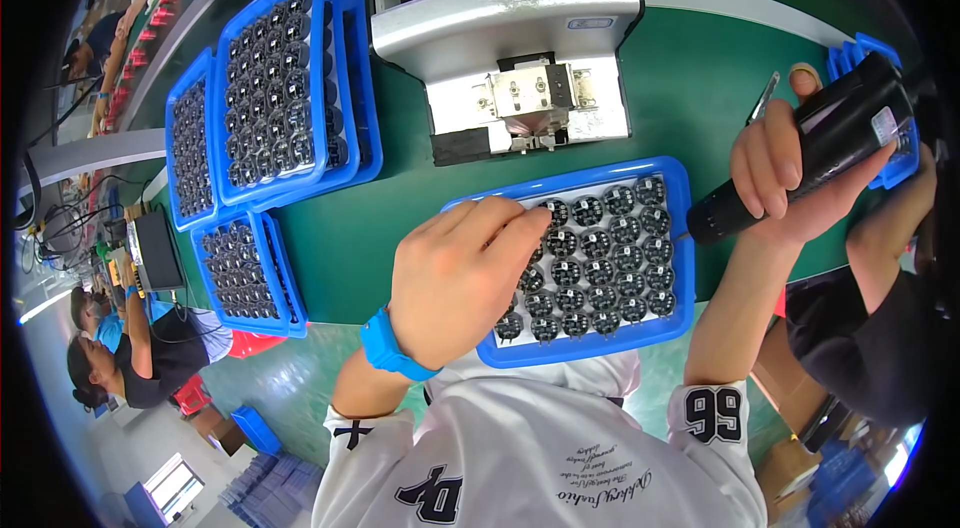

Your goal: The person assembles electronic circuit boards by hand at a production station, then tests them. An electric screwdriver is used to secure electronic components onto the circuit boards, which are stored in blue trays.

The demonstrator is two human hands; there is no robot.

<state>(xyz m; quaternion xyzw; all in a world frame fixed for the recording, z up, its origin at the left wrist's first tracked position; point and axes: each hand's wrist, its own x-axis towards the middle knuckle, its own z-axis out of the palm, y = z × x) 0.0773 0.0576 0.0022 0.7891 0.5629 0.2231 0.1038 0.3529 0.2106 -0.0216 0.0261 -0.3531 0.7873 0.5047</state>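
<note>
A blue tray [683, 318] in front of me holds rows of small round black electronic parts [597, 245] on a white liner. My left hand [460, 263], with a blue wristband, reaches over the tray's left side. Its fingertips are pinched together at the far row; whatever they grip is hidden. Right of the tray, my right hand [775, 173] is wrapped round a thick black cylindrical tool that looks like an electric screwdriver [850, 123]. The tool's narrower end points down and left, close to the tray's right rim. A thin silver metal piece [765, 96] sticks up beside my fingers.
A silver machine [510, 23] stands beyond the tray on the green tabletop [700, 78]. Stacked blue trays [325, 168] with similar parts are at the left. More blue trays [865, 48] sit at far right, near another person's arm [890, 228]. Other people work at far left.
</note>
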